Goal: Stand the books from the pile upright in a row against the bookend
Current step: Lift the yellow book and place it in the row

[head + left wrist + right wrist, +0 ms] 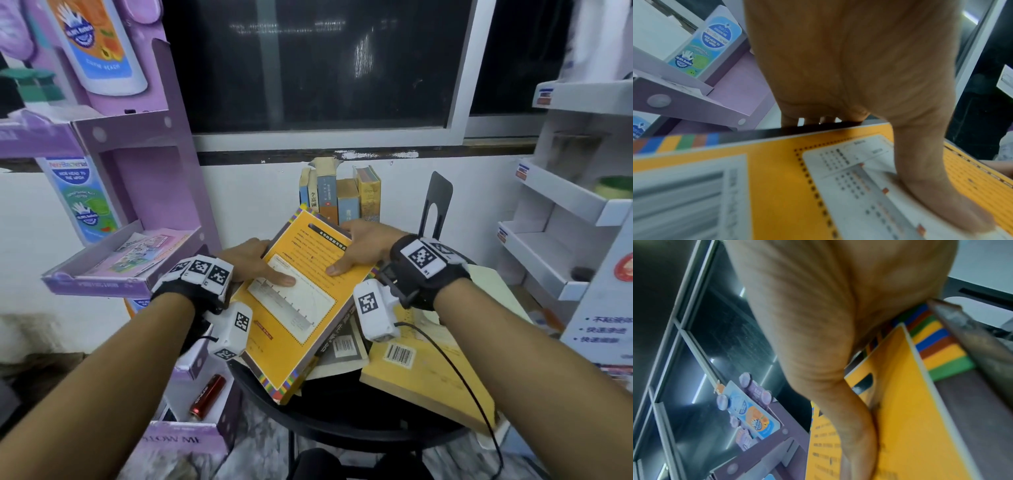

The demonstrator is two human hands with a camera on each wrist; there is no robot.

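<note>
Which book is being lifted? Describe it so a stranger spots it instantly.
On the round black table under the dark window, a pile of books lies in front. The orange book is tilted above it, gripped by the left hand and right hand; only it has a multicoloured striped border.

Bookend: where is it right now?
In the head view the black bookend stands upright at the table's far right, apart from the standing books to its left, just beyond the right hand.

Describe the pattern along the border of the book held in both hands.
Blocks of blue, yellow, green and brown edge the orange-yellow book, clearest in the right wrist view.
</note>
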